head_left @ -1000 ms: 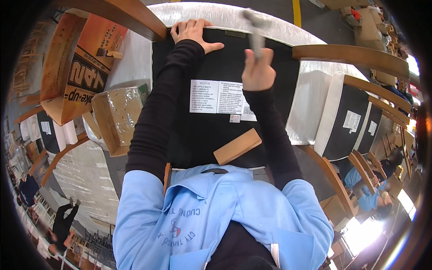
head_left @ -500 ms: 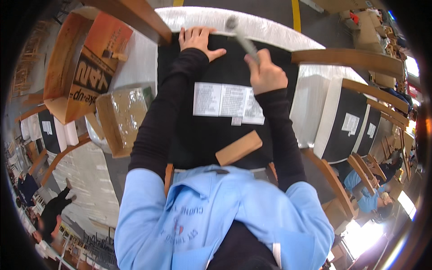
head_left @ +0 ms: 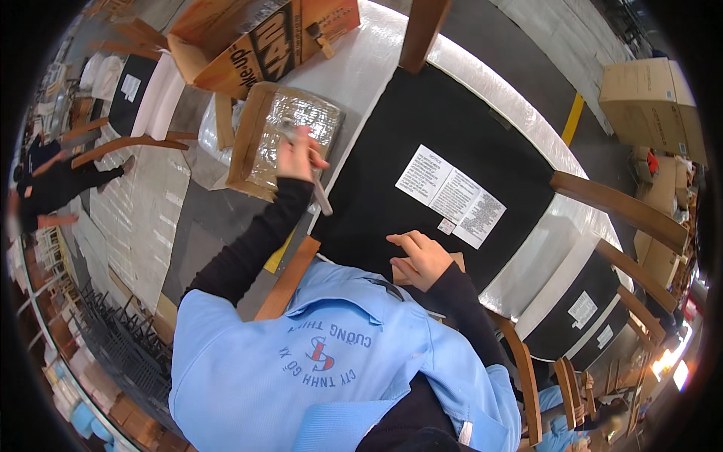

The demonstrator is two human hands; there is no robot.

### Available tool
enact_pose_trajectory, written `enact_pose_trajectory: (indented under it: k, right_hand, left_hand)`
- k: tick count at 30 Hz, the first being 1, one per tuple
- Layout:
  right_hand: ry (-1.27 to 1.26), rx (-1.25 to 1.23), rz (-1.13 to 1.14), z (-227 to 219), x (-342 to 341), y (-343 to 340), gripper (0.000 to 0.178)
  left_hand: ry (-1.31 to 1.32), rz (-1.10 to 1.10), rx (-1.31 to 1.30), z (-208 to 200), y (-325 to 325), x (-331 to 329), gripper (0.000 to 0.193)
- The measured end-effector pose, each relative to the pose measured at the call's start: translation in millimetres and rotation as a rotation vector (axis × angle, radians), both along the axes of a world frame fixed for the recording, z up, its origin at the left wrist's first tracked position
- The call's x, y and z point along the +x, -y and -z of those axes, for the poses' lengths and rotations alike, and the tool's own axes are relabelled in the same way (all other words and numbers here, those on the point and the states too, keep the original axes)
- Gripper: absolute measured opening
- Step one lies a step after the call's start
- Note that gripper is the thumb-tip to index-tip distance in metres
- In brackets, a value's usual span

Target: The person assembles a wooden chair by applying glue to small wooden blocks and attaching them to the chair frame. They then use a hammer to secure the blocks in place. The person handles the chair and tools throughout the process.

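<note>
An upturned chair seat lies before me, its black fabric underside (head_left: 361, 181) carrying a white printed label (head_left: 452, 192). My left hand (head_left: 296, 157) is closed round a hammer (head_left: 321, 194), with the grey handle end toward the seat. Its head is partly hidden by the fingers, above a small carton (head_left: 260, 128) wrapped in clear tape. Over the near part of the seat, my right hand (head_left: 422, 260) has thumb and fingers apart. Below that hand is a wooden block (head_left: 460, 261), partly covered by hand and wrist; whether they touch I cannot tell.
Wooden chair legs (head_left: 425, 30) stick up at the seat's corners. A large orange printed carton (head_left: 279, 41) stands at the far left. More upturned seats (head_left: 576, 301) lie to the right. Big brown boxes (head_left: 640, 105) stand at the far right. A person (head_left: 64, 181) is off to the left.
The hammer has passed from my right hand to my left, which moved off the seat's far edge to above the small carton. My right hand came nearer, over the block. The view has turned.
</note>
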State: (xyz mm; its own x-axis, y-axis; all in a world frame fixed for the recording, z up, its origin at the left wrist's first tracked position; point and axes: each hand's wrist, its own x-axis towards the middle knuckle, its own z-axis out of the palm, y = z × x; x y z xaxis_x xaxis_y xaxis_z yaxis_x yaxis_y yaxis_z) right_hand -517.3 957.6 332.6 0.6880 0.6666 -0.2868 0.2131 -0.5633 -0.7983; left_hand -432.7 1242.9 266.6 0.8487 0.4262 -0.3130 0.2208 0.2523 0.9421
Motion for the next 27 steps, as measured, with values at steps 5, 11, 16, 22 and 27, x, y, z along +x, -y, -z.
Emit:
enact_pose_trajectory:
  k: [5,11,16,22,27]
  right_hand:
    - [0.212,-0.073,-0.010,-21,11,-3,0.028]
    - [0.275,-0.103,0.013,-33,11,7,0.028]
    - [0.278,-0.123,0.091,-31,20,24,0.026]
    - [0.187,-0.063,0.162,-23,25,32,0.025]
    - [0.207,-0.002,0.100,-13,36,26,0.026]
  left_hand:
    - [-0.494,0.107,0.648,127,-93,18,0.026]
    - [-0.259,0.440,1.060,141,-63,35,0.033]
    - [-0.408,0.657,1.311,103,-42,45,0.033]
    - [-0.178,0.248,1.185,41,-32,126,0.033]
    - [-0.484,0.271,1.263,82,-46,214,0.054]
